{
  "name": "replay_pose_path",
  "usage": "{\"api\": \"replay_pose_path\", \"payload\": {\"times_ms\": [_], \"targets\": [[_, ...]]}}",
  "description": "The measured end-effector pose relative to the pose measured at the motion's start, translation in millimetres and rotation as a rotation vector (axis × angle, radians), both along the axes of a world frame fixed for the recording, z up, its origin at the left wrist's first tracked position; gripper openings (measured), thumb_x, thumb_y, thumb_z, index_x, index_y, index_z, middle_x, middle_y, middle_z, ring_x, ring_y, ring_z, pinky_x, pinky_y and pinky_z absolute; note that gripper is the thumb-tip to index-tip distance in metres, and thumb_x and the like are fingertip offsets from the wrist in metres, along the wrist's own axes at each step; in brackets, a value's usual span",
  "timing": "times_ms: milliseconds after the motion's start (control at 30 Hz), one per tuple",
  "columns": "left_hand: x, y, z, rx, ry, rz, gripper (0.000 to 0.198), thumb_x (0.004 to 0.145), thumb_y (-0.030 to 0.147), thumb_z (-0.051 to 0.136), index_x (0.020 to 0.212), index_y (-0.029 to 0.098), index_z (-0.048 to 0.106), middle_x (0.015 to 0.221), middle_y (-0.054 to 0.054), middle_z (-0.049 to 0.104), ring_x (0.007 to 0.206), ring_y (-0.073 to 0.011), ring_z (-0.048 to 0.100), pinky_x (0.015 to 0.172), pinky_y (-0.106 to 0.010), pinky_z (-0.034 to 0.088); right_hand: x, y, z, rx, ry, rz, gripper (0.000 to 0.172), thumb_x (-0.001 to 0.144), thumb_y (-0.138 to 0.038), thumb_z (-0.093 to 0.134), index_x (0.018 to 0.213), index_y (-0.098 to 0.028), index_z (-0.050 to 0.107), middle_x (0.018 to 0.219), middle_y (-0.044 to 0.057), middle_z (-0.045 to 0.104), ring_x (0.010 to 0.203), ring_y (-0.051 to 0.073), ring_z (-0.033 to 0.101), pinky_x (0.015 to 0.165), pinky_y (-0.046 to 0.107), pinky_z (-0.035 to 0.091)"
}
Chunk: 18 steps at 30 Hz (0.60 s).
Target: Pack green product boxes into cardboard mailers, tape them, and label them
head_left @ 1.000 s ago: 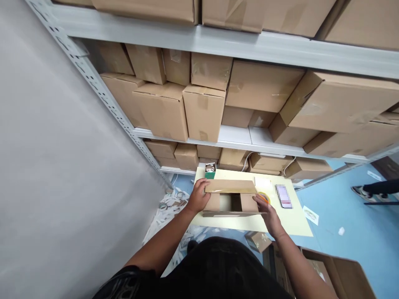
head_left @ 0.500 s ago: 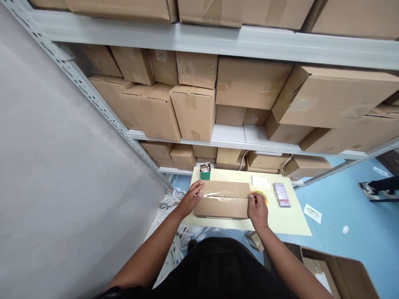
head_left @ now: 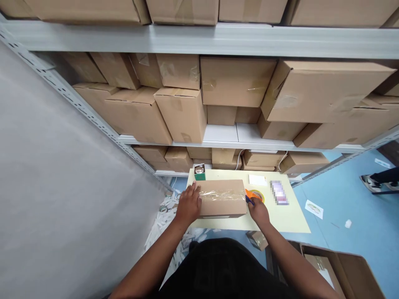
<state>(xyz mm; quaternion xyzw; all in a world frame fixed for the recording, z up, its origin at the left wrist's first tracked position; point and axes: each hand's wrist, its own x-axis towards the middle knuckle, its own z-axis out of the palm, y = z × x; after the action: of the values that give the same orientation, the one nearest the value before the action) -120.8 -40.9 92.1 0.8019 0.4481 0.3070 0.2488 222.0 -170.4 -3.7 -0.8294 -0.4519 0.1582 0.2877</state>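
Observation:
A brown cardboard box (head_left: pixel 222 199) lies on the pale yellow table (head_left: pixel 293 218), its flaps down with clear tape along the top seam. My left hand (head_left: pixel 188 204) rests flat against the box's left end, fingers spread. My right hand (head_left: pixel 258 209) is at the box's right end, fingers curled on the blue handle of an orange tape dispenser (head_left: pixel 254 195) that sits beside the box.
A green-based small object (head_left: pixel 199 171), a white card (head_left: pixel 257 180) and a blurred flat item (head_left: pixel 279 192) lie on the table. Metal shelving (head_left: pixel 224 39) packed with cartons stands behind. Paper scraps (head_left: pixel 165 220) litter the floor at left; an open carton (head_left: pixel 339 270) sits lower right. A person's foot (head_left: pixel 370 181) is far right.
The box's flaps, open a second ago, are folded down. My left hand slid to the box's left end; my right hand moved onto the tape dispenser.

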Motion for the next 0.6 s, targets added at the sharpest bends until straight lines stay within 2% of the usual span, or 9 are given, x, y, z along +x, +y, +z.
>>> {"api": "replay_pose_path", "payload": {"times_ms": [100, 200, 267, 333, 400, 467, 533, 600], "targets": [[5.6, -4.3, 7.6, 0.062, 0.133, -0.008, 0.041, 0.092, 0.02, 0.055, 0.131, 0.023, 0.068, 0.154, -0.014, 0.052, 0.142, -0.0448, 0.038, 0.118, -0.064, 0.021, 13.6, 5.4, -26.1, -0.211, -0.249, 0.039, 0.025, 0.08, -0.033, 0.062, 0.098, -0.022, 0.074, 0.105, 0.015, 0.072, 0.102, 0.031, 0.063, 0.084, 0.041, 0.046], [13.1, -5.5, 14.5, 0.049, 0.204, -0.174, 0.042, 0.091, 0.011, 0.049, 0.124, 0.024, 0.071, 0.136, -0.014, 0.064, 0.12, -0.0372, 0.054, 0.106, -0.054, 0.038, 22.0, 12.3, -40.3, -0.406, -0.309, 0.068, 0.021, 0.08, -0.029, 0.063, 0.097, -0.022, 0.074, 0.105, 0.016, 0.073, 0.108, 0.033, 0.061, 0.086, 0.045, 0.042], [17.8, -4.2, 17.3, 0.031, 0.201, -0.253, 0.043, 0.09, 0.008, 0.048, 0.121, 0.024, 0.072, 0.122, -0.013, 0.068, 0.106, -0.0328, 0.057, 0.096, -0.048, 0.044, 27.2, 14.0, -43.7, -0.428, -0.308, 0.11, 0.019, 0.081, -0.027, 0.061, 0.093, -0.021, 0.074, 0.105, 0.017, 0.073, 0.11, 0.033, 0.061, 0.088, 0.046, 0.041], [20.9, -2.2, 18.7, 0.036, 0.172, -0.251, 0.041, 0.089, 0.007, 0.049, 0.117, 0.024, 0.074, 0.115, -0.012, 0.069, 0.102, -0.0307, 0.057, 0.093, -0.045, 0.046, 33.3, 12.1, -42.7, -0.396, -0.308, 0.131, 0.019, 0.081, -0.027, 0.058, 0.09, -0.02, 0.073, 0.103, 0.018, 0.073, 0.108, 0.034, 0.062, 0.087, 0.047, 0.041], [22.3, -0.6, 19.3, 0.05, 0.129, -0.219, 0.039, 0.087, 0.007, 0.05, 0.112, 0.023, 0.076, 0.112, -0.01, 0.069, 0.101, -0.029, 0.057, 0.093, -0.044, 0.046, 41.0, 5.5, -36.3, -0.326, -0.249, 0.114, 0.02, 0.08, -0.032, 0.056, 0.086, -0.02, 0.071, 0.094, 0.018, 0.073, 0.096, 0.035, 0.065, 0.081, 0.046, 0.042], [22.6, 0.1, 20.2, 0.052, 0.086, -0.191, 0.034, 0.089, 0.01, 0.051, 0.108, 0.022, 0.076, 0.11, -0.009, 0.07, 0.1, -0.0276, 0.059, 0.094, -0.043, 0.047, 50.7, -5.9, -21.6, -0.212, -0.116, 0.025, 0.023, 0.08, -0.039, 0.052, 0.081, -0.021, 0.067, 0.081, 0.015, 0.071, 0.079, 0.033, 0.065, 0.071, 0.042, 0.044], [22.7, -0.1, 22.2, 0.042, 0.065, -0.175, 0.028, 0.093, 0.017, 0.051, 0.104, 0.021, 0.077, 0.106, -0.009, 0.07, 0.099, -0.0264, 0.06, 0.094, -0.042, 0.047, 60.9, -19.6, 4.4, -0.093, 0.009, -0.122, 0.028, 0.081, -0.044, 0.048, 0.078, -0.023, 0.064, 0.072, 0.012, 0.069, 0.067, 0.03, 0.061, 0.063, 0.039, 0.043], [23.1, -0.7, 25.5, 0.027, 0.068, -0.166, 0.026, 0.099, 0.026, 0.05, 0.099, 0.021, 0.076, 0.102, -0.008, 0.07, 0.097, -0.0253, 0.061, 0.092, -0.04, 0.047, 67.6, -30.2, 41.7, 0.006, 0.048, -0.243, 0.032, 0.083, -0.05, 0.047, 0.081, -0.023, 0.065, 0.069, 0.009, 0.068, 0.064, 0.028, 0.059, 0.059, 0.037, 0.042]]}}
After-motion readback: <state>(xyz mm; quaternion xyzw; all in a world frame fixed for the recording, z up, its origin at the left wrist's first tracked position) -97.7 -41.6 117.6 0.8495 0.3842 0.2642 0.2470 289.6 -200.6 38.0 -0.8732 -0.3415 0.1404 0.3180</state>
